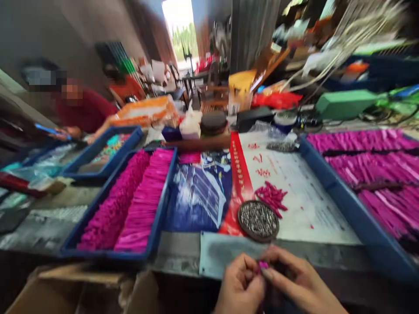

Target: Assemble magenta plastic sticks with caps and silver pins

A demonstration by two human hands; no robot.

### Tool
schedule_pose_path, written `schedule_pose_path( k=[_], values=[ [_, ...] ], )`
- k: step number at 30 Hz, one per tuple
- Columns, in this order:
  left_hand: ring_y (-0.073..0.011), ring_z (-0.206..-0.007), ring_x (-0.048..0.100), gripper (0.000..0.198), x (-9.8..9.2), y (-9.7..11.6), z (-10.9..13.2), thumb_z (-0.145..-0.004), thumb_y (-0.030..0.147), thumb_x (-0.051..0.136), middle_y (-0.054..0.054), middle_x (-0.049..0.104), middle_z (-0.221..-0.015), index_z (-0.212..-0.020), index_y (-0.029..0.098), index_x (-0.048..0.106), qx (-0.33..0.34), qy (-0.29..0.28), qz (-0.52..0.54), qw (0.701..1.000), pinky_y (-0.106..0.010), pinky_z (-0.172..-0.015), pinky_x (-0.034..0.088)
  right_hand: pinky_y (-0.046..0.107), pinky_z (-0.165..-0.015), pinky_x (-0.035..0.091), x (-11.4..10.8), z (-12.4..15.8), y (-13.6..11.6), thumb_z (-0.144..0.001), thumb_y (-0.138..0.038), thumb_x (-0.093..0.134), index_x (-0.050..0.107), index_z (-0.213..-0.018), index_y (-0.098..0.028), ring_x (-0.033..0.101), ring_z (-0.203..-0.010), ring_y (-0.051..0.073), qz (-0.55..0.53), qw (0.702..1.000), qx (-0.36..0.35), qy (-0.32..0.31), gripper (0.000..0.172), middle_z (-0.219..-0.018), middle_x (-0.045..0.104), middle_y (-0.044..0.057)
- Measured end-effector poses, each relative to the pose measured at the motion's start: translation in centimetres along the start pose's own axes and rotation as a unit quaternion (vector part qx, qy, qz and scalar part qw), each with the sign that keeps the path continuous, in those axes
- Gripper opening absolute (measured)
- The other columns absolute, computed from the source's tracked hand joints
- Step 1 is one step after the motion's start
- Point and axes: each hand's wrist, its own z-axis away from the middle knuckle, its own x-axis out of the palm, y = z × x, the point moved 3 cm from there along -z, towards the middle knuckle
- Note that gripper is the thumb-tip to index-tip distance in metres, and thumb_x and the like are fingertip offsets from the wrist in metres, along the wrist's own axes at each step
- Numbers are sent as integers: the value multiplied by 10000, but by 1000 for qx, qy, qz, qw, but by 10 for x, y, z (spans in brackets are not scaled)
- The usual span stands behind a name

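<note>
Crowded worktable [183,255], nearest both hands, left hand [240,285] and right hand [296,283], fingers pinched together on one pink piece [262,264], beyond a dish of metal bits [258,220], small pink pile [271,197] waiting, left tray [126,205] already well filled.

Your one camera rode on your head, facing forward and down over the worktable [183,255]. It sat close above your hands [262,279] at six o'clock, and reached as far as the bright doorway [180,30] at twelve o'clock.
</note>
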Motion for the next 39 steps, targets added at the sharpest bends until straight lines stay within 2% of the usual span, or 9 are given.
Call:
schedule_pose_path(
  k=[1,3,6,10,19,27,32,36,39],
  values=[
    [-72,-508,525,343,2,-6,-1,-770,441,715,12,618,-593,-792,156,525,19,-23,-32,999,-188,-513,381,237,-542,483,0,4,2,-858,-426,630,660,-828,-189,576,-560,141,-18,1000,20,0,240,-683,585,-6],
    [-83,-541,564,323,3,-17,0,-813,445,661,-1,637,-631,-807,157,515,22,-16,-58,998,-176,-502,369,218,-533,489,-2,8,7,-846,-391,656,672,-817,-195,579,-574,131,-25,998,43,23,198,-720,588,-7],
    [-88,-558,585,274,2,-28,4,-830,402,643,-4,640,-660,-822,157,520,8,0,-34,999,-203,-575,451,198,-589,521,-5,12,15,-815,-330,701,698,-794,-224,617,-669,149,32,997,41,53,108,-758,634,6],
    [-93,-596,584,243,-1,-38,10,-839,379,633,-5,624,-678,-836,155,541,10,13,-20,1000,-233,-644,488,171,-567,526,-2,17,21,-845,-269,675,691,-797,-257,637,-682,153,104,994,-5,42,52,-727,638,-3],
    [-70,-518,481,298,-2,-53,14,-819,426,657,14,572,-597,-814,150,544,7,4,-52,999,-209,-531,374,186,-578,547,-10,27,25,-873,-229,634,666,-854,-269,649,-671,153,178,981,-75,6,55,-741,642,-10],
    [-67,-478,417,360,10,-70,15,-791,494,661,13,553,-552,-760,165,517,18,30,-81,996,-212,-485,296,244,-549,550,-20,53,41,-889,-296,617,688,-855,-245,640,-659,195,96,995,-27,9,94,-755,633,47],
    [-60,-455,317,394,16,-78,15,-784,539,646,62,432,-479,-730,179,494,4,5,-165,986,-227,-480,256,246,-570,538,-26,64,50,-889,-314,615,678,-809,-241,628,-667,195,84,996,-5,18,125,-750,621,47],
    [-89,-491,469,420,19,-83,17,-743,555,678,-6,591,-555,-721,176,497,-50,5,-158,986,-221,-514,343,231,-514,489,-26,69,57,-908,-327,581,640,-736,-226,572,-577,160,70,997,18,0,208,-677,562,17],
    [-127,-549,579,404,20,-85,18,-728,522,711,-76,681,-648,-733,158,536,-79,3,-128,989,-224,-536,406,232,-496,449,-25,73,64,-903,-372,581,595,-659,-210,519,-556,147,37,997,64,18,294,-653,500,1]
  ],
)
